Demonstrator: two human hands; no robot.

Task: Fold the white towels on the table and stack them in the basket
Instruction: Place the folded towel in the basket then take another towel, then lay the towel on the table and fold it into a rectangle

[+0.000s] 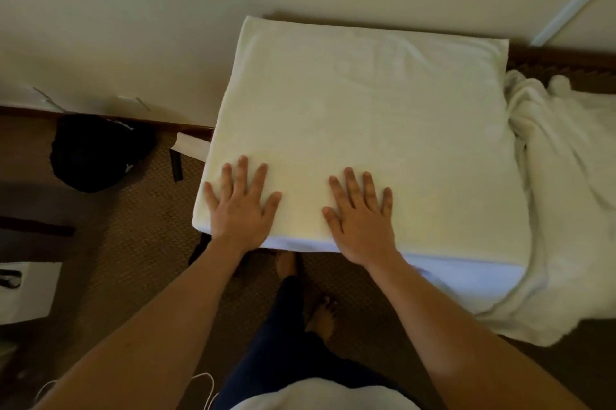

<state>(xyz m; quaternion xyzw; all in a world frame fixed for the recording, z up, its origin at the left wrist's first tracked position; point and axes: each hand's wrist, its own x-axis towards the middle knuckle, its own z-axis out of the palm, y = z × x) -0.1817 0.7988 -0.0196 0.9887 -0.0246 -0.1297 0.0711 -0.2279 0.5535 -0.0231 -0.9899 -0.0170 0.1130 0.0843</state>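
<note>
Both hands lie flat with fingers spread wide, holding nothing; the left hand presses palm-down near the front left corner of the folded towel, and the right hand presses just beside it, toward the middle of the front edge; the two hands are apart, neither touching the other.

There are two white towels in view; the folded towel lies spread as a broad rectangle over the table, its far edge near the wall and its front edge hanging slightly over the table's front; the second, a crumpled towel, lies bunched at the right side of the table, touching the folded one's right edge and trailing off the front right corner.

The table is dark wood, seen only as a strip at its far right edge, the rest being covered; the room is dim, with a pale wall behind and a brown woven carpet below.

One black bag sits on the floor to the left, by the wall; a white box stands at the left edge of the view; the person's two bare feet stand on the carpet beneath the table's front edge; whether a basket is present I cannot tell.
</note>
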